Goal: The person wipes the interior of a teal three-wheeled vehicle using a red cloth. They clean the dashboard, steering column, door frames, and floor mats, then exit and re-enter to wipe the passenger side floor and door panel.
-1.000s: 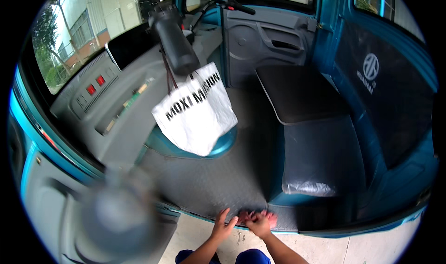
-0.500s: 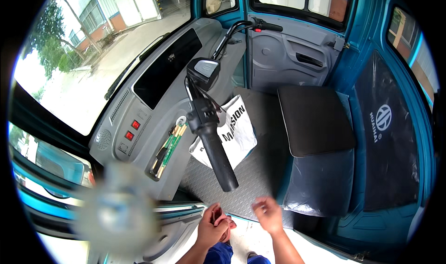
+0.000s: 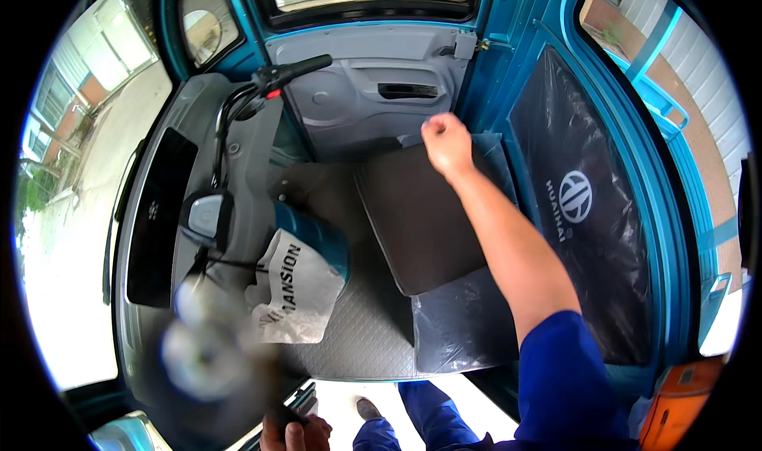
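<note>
The right hand [image 3: 447,143] is at the far end of the dark pad [image 3: 425,221], its fingers curled in and pressed together; I cannot tell whether it pinches anything, or whether it touches the pad or is held over it. The right forearm crosses above the pad from the lower right, out of a short blue sleeve [image 3: 567,379]; the pad lies on the far part of the seat [image 3: 464,324], whose near part has a shiny clear wrap.

The left hand [image 3: 295,437] is low, at the bottom edge, fingers bent beside a black grip [image 3: 279,413]; that corner is dark and partly cut off, so it is probably closed round the grip, though I cannot say for sure.

The white bag [image 3: 294,292] hangs over the floor [image 3: 365,336], near a teal hump [image 3: 321,245]; left of it stand the meter [image 3: 208,215] and the wide black screen [image 3: 161,221]; the far door [image 3: 365,106] is shut, with the far grip [image 3: 305,69] in front of it; the wrapped backrest [image 3: 611,253] is at the right, an orange case [image 3: 683,407] below it; a shoe [image 3: 367,409] shows beyond the near sill.
</note>
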Tool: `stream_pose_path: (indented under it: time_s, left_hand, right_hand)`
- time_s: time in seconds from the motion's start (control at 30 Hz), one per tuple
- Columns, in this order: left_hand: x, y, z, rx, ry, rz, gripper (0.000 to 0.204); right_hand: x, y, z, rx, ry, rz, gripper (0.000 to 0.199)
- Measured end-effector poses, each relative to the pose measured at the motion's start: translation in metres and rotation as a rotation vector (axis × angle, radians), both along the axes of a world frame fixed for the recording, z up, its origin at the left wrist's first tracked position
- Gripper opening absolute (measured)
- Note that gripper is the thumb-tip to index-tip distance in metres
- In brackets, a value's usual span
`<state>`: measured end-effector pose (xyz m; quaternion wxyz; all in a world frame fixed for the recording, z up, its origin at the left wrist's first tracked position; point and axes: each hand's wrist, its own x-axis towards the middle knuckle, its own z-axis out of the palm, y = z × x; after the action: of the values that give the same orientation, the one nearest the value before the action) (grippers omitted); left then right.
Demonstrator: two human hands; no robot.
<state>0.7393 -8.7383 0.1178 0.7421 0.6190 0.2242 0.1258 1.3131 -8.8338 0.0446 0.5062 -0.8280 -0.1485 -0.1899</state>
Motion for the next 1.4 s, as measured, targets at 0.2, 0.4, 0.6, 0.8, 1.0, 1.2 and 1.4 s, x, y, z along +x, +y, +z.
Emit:
stream_pose_path:
  time_s: [0.2, 0.4, 0.6, 0.8, 1.0, 1.2, 1.4]
  left_hand:
    - [0.004, -0.010, 0.022, -0.008, 0.039, 0.050, 0.035]
    - [0.025, -0.014, 0.040, -0.021, 0.039, 0.119, 0.037]
    - [0.021, -0.021, 0.040, -0.026, 0.050, 0.232, 0.040]
    - [0.013, -0.011, 0.040, -0.059, 0.047, 0.298, 0.043]
    - [0.061, -0.031, 0.069, -0.083, 0.082, 0.326, 0.046]
    - [0.073, -0.043, 0.084, -0.065, 0.096, 0.448, 0.049]
    - [0.065, -0.028, 0.085, 0.017, 0.008, 0.636, 0.051]
  right_hand:
    - [0.160, -0.005, 0.042, -0.246, 0.055, -0.208, 0.028]
    - [0.272, -0.014, 0.079, -0.200, 0.112, -0.383, 0.044]
    - [0.309, -0.001, 0.096, -0.391, 0.275, -0.408, 0.040]
    - [0.329, -0.001, 0.098, -0.493, 0.187, -0.461, 0.035]
    - [0.333, 0.005, 0.076, -0.332, 0.099, -0.462, 0.029]
    - [0.292, 0.083, 0.007, 0.455, 0.882, -0.305, 0.044]
    - [0.358, 0.052, -0.001, 1.043, 0.832, -0.159, 0.039]
